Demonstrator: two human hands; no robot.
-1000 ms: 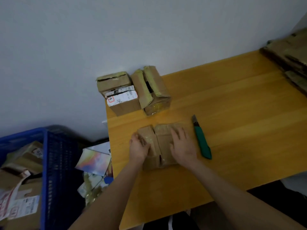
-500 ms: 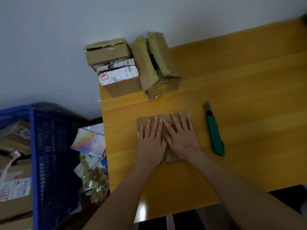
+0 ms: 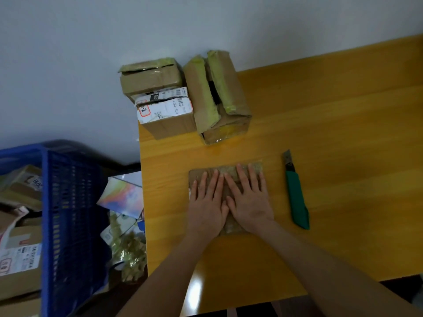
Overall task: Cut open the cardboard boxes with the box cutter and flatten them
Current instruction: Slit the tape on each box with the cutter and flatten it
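A flattened brown cardboard box [image 3: 225, 171] lies on the wooden table [image 3: 332, 133] near its left front. My left hand [image 3: 207, 205] and my right hand [image 3: 249, 201] press flat on it side by side, fingers spread, thumbs touching. The green box cutter [image 3: 296, 197] lies on the table just right of my right hand, blade pointing away from me. Two unflattened boxes stand at the table's back left corner: one with white shipping labels [image 3: 164, 108] and a taller one with yellow-green tape [image 3: 219, 97].
A blue plastic crate [image 3: 68, 213] with more cardboard boxes stands on the floor to the left. Loose colourful packaging [image 3: 121, 197] lies between crate and table. A grey wall runs behind the table.
The box halves that stood up between my hands a second ago are pressed flat. Both hands moved on top of it, palms down. The view tilted downward.
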